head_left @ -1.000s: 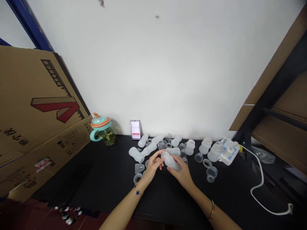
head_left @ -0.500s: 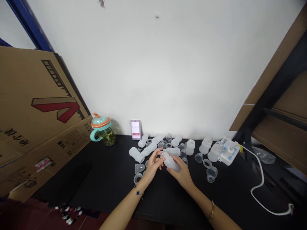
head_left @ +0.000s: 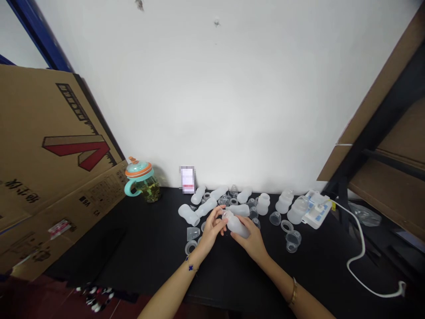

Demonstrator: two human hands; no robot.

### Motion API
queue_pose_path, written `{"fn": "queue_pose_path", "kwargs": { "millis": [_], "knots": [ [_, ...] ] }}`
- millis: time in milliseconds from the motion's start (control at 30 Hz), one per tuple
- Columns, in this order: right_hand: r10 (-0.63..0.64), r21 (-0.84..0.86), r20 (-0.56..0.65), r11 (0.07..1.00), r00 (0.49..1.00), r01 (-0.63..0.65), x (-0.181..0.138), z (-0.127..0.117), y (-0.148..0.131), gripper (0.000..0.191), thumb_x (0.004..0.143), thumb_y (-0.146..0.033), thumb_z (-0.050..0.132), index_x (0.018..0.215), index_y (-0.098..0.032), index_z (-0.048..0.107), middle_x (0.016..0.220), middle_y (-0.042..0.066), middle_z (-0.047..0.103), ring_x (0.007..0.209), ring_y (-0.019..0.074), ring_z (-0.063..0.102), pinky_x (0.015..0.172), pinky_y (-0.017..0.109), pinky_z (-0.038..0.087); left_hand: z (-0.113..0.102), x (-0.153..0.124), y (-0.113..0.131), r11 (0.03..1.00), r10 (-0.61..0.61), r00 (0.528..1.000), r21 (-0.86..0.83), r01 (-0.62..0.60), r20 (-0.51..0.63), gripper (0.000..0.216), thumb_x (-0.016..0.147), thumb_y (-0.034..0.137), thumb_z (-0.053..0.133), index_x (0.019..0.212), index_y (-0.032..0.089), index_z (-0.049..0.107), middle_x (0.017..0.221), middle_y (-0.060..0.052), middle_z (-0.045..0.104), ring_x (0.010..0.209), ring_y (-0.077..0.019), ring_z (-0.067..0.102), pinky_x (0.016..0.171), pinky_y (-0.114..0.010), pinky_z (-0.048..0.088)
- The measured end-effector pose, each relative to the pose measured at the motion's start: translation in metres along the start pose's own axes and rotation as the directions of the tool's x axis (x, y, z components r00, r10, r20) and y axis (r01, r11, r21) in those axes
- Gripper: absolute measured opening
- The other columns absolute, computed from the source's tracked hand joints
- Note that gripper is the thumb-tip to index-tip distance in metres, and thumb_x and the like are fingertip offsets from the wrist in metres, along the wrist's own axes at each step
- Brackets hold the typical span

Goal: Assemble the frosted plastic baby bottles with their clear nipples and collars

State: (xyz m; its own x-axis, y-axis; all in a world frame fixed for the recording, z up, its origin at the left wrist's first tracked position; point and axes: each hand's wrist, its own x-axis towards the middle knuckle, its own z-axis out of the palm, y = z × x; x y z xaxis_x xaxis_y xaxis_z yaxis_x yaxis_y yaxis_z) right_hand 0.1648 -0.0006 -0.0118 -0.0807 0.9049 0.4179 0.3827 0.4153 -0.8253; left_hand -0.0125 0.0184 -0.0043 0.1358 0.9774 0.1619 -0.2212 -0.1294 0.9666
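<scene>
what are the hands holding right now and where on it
A frosted plastic bottle: the right hand grips its body from below, and the left hand has its fingers at the neck end.

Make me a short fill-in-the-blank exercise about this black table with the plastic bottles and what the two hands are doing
1. The right hand holds a frosted plastic ____ above the black table.
2. The left hand has its fingers at the ____ end of that bottle.
3. The cup with the orange and teal lid stands to the ____ of the hands.
4. The white power strip with its cable lies to the ____ of the hands.

Missing words: bottle; neck; left; right
</scene>
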Motion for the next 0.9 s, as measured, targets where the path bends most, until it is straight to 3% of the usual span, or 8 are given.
{"fn": "queue_pose_path", "kwargs": {
  "millis": [233, 500, 900],
  "knots": [
    [0.001, -0.004, -0.011, 1.000, 1.000, -0.001, -0.0010, 0.0008, 0.0021, 0.043, 0.075, -0.027, 0.072, 0.117, -0.024, 0.067, 0.119, 0.008, 0.069, 0.110, 0.0286, 0.065, 0.098, 0.044, 0.051, 0.0005, -0.0008, 0.0011, 1.000, 0.021, 1.000, -0.013, -0.021, 0.010, 0.055, 0.082, 0.043, 0.071, 0.129, 0.022, 0.052, 0.119, -0.009, 0.059, 0.061, -0.0078, 0.058, 0.045, -0.018, 0.044],
    [0.001, -0.002, 0.009, 1.000, 1.000, -0.001, -0.0007, 0.0001, -0.0010, 0.043, 0.075, -0.026, 0.072, 0.118, -0.024, 0.067, 0.118, 0.007, 0.069, 0.110, 0.0285, 0.064, 0.099, 0.044, 0.051, -0.0009, 0.0031, -0.0070, 1.000, 0.001, 0.996, 0.022, 0.001, -0.090, 0.056, 0.076, 0.042, 0.078, 0.123, 0.023, 0.056, 0.102, -0.002, 0.055, 0.055, -0.0047, 0.053, 0.042, -0.017, 0.043],
    [0.013, -0.001, 0.000, 1.000, 1.000, -0.013, -0.0008, 0.0001, -0.0015, 0.043, 0.074, -0.026, 0.071, 0.117, -0.024, 0.067, 0.117, 0.007, 0.069, 0.109, 0.0286, 0.065, 0.098, 0.044, 0.051, 0.0002, -0.0010, 0.0008, 1.000, 0.010, 1.000, 0.027, -0.009, -0.024, 0.053, 0.081, 0.042, 0.073, 0.125, 0.023, 0.053, 0.113, -0.006, 0.056, 0.058, -0.0057, 0.055, 0.044, -0.017, 0.043]
  ]
}}
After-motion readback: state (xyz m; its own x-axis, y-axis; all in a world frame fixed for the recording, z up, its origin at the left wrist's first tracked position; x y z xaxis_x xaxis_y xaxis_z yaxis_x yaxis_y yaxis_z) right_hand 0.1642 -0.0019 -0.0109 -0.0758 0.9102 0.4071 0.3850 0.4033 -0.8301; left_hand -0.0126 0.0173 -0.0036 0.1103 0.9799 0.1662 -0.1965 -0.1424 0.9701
